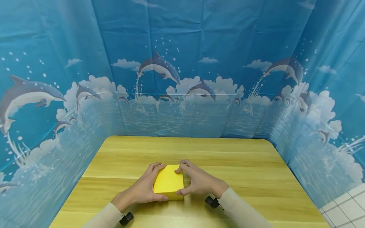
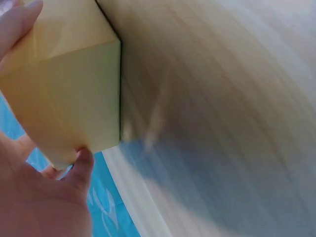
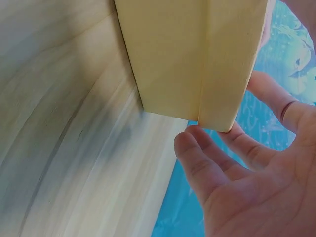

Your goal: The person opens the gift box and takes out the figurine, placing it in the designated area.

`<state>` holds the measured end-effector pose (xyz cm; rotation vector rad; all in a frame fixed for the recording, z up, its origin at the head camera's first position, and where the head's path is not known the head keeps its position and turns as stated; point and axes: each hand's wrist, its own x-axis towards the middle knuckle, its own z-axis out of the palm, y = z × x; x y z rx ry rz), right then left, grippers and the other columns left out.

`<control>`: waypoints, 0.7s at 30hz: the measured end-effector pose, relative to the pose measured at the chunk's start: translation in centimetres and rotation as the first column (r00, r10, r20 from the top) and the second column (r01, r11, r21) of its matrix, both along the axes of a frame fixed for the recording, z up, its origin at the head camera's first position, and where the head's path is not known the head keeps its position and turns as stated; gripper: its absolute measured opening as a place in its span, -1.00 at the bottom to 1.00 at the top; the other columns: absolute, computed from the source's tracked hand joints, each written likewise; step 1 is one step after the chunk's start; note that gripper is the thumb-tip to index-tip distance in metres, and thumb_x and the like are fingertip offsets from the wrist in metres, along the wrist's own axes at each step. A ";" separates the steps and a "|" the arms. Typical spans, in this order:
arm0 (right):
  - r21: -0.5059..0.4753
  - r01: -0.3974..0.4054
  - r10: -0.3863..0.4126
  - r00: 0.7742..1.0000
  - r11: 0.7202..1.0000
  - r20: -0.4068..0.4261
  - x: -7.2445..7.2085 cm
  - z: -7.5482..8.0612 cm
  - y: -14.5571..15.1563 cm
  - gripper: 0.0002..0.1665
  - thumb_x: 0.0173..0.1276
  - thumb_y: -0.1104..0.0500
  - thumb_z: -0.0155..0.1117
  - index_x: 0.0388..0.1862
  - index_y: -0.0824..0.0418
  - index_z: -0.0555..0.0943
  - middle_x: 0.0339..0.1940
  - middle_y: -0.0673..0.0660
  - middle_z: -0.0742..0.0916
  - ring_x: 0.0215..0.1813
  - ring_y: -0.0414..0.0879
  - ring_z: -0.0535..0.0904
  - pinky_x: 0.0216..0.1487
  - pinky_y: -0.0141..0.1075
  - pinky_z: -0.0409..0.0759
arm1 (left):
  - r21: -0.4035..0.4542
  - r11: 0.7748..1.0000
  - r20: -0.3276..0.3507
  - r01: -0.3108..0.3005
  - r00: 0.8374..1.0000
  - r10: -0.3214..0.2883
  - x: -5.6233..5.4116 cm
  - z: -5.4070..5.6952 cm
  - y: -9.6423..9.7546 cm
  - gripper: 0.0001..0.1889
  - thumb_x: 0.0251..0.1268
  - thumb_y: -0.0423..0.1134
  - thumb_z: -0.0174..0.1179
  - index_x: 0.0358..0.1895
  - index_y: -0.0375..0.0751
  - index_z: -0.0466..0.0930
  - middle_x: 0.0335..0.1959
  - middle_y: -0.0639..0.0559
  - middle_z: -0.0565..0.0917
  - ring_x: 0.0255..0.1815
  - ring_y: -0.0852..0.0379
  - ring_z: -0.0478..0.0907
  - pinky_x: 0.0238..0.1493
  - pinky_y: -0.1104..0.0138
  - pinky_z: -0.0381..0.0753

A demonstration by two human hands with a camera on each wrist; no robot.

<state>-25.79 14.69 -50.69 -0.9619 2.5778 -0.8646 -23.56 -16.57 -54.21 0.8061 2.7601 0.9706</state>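
A closed yellow box (image 1: 169, 179) rests on the table close to its near side, between both hands. My left hand (image 1: 143, 189) grips its left side, thumb along the near face and fingers at the far left corner. From the right, my right hand (image 1: 201, 181) holds it with the thumb at the near right corner and a bent finger on top by the far edge. In the right wrist view, a seam runs along the side of the box (image 3: 168, 59), like a lid edge. Fingertips of the left hand (image 2: 54, 197) press its end in the left wrist view.
The wood-grain table (image 1: 242, 164) has rounded far corners. Blue curtains (image 1: 176, 34) printed with dolphins and clouds hang behind it and along both sides. White tiles (image 1: 348, 205) show at the lower right. Both wrists wear dark devices below pale sleeves (image 1: 242, 205).
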 end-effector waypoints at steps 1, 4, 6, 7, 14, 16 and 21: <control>-0.003 0.003 -0.003 1.000 1.000 0.000 0.0 0.0 0.2 -0.07 0.45 -0.44 0.67 0.62 -0.08 0.58 0.84 0.10 0.40 0.78 0.14 0.47 0.67 0.21 0.62 | 0.001 1.000 0.011 0.005 1.000 -0.005 -0.1 0.1 0.0 0.35 0.27 0.47 0.64 0.95 0.00 0.07 0.91 -0.25 0.12 0.65 -0.21 0.54 0.45 -0.25 0.71; -0.006 0.012 -0.012 1.000 1.000 0.004 0.0 0.0 0.8 -0.07 0.44 -0.42 0.68 0.61 -0.06 0.59 0.86 0.15 0.38 0.80 0.20 0.45 0.67 0.26 0.60 | 0.007 0.999 0.044 0.033 0.998 -0.034 -0.2 0.5 0.2 0.34 0.30 0.41 0.66 0.97 0.05 0.05 0.91 -0.30 0.07 0.64 -0.25 0.54 0.44 -0.27 0.71; -0.010 0.016 -0.016 1.000 1.000 0.012 0.1 0.0 1.1 -0.06 0.44 -0.42 0.69 0.61 -0.04 0.60 0.88 0.19 0.37 0.81 0.23 0.44 0.68 0.29 0.59 | 0.011 0.998 0.065 0.054 0.996 -0.054 -0.3 0.6 0.3 0.33 0.32 0.39 0.66 0.97 0.07 0.03 0.90 -0.33 0.07 0.65 -0.27 0.53 0.45 -0.28 0.70; -0.012 0.017 -0.017 1.000 1.000 0.014 0.2 0.0 1.3 -0.06 0.44 -0.43 0.69 0.60 -0.03 0.60 0.87 0.20 0.37 0.81 0.23 0.44 0.68 0.30 0.58 | 0.011 0.998 0.072 0.060 0.996 -0.061 -0.3 0.6 0.4 0.33 0.32 0.39 0.66 0.97 0.08 0.03 0.90 -0.33 0.08 0.65 -0.26 0.54 0.45 -0.28 0.70; -0.044 0.044 -0.043 0.999 0.998 0.028 0.4 -0.1 2.7 -0.08 0.43 -0.42 0.69 0.56 -0.02 0.61 0.85 0.22 0.40 0.81 0.28 0.44 0.68 0.35 0.56 | 0.009 0.998 0.078 0.061 0.995 -0.061 -0.6 0.3 1.7 0.34 0.29 0.42 0.67 0.98 0.24 0.00 0.81 -0.24 0.22 0.55 -0.14 0.59 0.42 -0.20 0.72; -0.052 0.047 -0.045 0.998 0.998 0.034 0.5 -0.1 3.2 -0.11 0.43 -0.40 0.70 0.54 -0.03 0.61 0.85 0.22 0.41 0.82 0.29 0.43 0.68 0.37 0.55 | 0.014 0.998 0.086 0.059 0.995 -0.060 -0.6 0.3 2.1 0.34 0.28 0.41 0.68 0.98 0.28 0.00 0.80 -0.24 0.24 0.52 -0.14 0.61 0.41 -0.21 0.72; -0.070 0.058 -0.056 0.998 0.996 0.030 0.3 -0.3 4.4 -0.12 0.43 -0.41 0.70 0.51 -0.06 0.59 0.87 0.26 0.39 0.80 0.36 0.44 0.66 0.42 0.54 | 0.028 0.998 0.088 0.064 0.994 -0.066 -1.0 0.4 3.2 0.35 0.27 0.38 0.70 0.98 0.31 -0.03 0.76 -0.20 0.29 0.47 -0.11 0.64 0.38 -0.15 0.75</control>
